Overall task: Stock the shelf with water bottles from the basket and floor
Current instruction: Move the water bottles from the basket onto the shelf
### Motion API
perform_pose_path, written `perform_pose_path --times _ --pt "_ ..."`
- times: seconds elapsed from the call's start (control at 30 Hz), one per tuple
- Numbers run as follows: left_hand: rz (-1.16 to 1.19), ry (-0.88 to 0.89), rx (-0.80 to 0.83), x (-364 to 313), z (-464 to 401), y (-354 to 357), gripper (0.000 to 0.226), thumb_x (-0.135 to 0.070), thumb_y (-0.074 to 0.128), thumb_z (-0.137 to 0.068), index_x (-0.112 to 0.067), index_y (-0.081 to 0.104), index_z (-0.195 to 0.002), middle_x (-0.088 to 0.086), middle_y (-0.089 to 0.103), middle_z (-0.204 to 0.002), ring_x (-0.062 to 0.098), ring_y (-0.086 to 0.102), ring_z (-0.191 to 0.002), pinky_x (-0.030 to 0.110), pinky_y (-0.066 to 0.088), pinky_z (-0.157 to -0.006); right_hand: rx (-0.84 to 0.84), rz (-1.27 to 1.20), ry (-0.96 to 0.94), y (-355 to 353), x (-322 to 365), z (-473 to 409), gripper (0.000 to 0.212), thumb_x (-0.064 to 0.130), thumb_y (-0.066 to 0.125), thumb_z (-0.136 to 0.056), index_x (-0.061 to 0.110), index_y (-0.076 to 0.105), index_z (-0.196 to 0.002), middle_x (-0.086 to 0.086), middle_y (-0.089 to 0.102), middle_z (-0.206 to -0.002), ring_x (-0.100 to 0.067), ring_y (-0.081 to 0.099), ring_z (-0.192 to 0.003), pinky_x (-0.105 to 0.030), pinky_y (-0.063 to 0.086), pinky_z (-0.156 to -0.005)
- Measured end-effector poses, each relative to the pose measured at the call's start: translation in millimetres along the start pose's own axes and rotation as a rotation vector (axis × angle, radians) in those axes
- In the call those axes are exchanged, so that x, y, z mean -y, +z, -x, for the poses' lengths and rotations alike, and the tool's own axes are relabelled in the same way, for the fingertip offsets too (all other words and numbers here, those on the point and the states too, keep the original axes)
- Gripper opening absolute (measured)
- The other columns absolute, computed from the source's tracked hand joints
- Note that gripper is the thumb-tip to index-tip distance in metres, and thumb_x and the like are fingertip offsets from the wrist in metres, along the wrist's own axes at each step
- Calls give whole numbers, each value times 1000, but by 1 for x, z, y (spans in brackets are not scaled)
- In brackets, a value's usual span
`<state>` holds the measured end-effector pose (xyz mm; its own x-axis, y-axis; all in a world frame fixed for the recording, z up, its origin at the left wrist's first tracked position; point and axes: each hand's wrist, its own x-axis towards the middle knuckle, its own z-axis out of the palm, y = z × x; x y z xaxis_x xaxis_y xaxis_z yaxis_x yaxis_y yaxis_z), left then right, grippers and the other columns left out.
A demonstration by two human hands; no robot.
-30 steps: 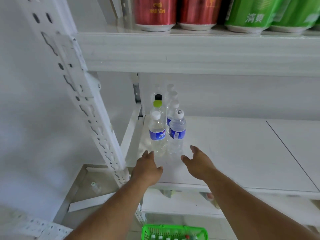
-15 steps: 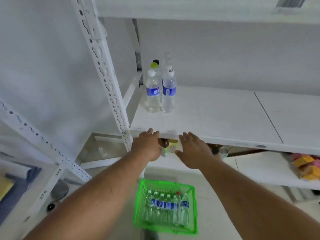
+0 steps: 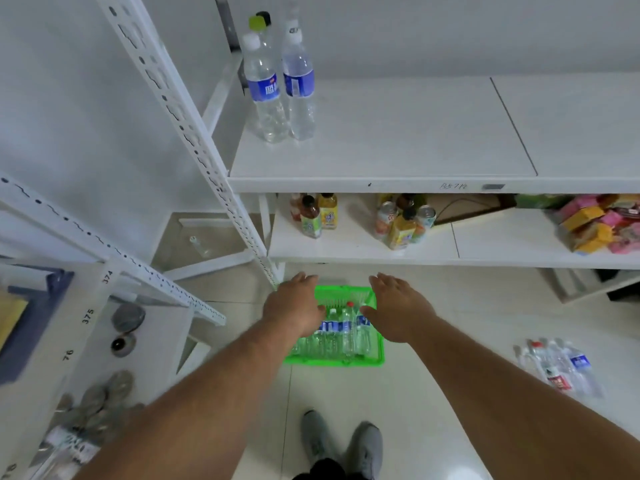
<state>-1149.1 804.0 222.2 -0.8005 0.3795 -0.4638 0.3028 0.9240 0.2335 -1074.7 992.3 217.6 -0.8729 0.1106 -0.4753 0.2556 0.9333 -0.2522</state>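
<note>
A green basket [image 3: 379, 355] stands on the tiled floor below me with several clear water bottles [image 3: 341, 336] lying in it. My left hand [image 3: 292, 304] hovers over its left side and my right hand [image 3: 398, 308] over its right side, both empty with fingers spread. On the white shelf [image 3: 398, 181] at the back left stand several water bottles in two rows; the front two have blue labels [image 3: 277, 88]. A few more bottles [image 3: 561, 367] lie on the floor at the right.
The lower shelf [image 3: 346, 252] holds juice bottles [image 3: 318, 214], cans [image 3: 403, 221] and coloured packets [image 3: 599, 225]. A slotted white upright [image 3: 194, 140] rises left of the shelf. A second rack at the left holds round lids [image 3: 126, 318]. My grey shoes [image 3: 343, 445] stand behind the basket.
Both hands have dropped from the shelf's front edge down to just above the basket. The view has tilted down towards the floor.
</note>
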Motion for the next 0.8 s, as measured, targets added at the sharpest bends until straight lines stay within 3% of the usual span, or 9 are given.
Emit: perform_pose_path --times 0.3,0.6,0.8 --pt "24 35 174 29 -17 71 69 -41 56 -88 -25 30 -150 0 29 -159 27 39 -139 41 41 -107 166 64 141 67 -6 -1 73 50 42 -99 13 17 -157 -7 16 -164 -24 16 -151 -37 19 -122" --pt "31 26 268 38 -47 94 71 -45 53 -91 -26 23 -153 0 29 -159 27 39 -138 44 41 -107 216 24 135 81 -3 -27 68 47 43 -99 13 22 -154 -5 24 -161 -23 21 -148 -37 24 -120" --pt "72 -30 285 25 -86 115 68 -45 53 -90 -27 27 -151 -1 36 -154 26 45 -134 43 43 -105 277 -47 137 95 -39 -73 71 48 44 -99 14 19 -156 -5 21 -163 -24 22 -148 -36 24 -119"
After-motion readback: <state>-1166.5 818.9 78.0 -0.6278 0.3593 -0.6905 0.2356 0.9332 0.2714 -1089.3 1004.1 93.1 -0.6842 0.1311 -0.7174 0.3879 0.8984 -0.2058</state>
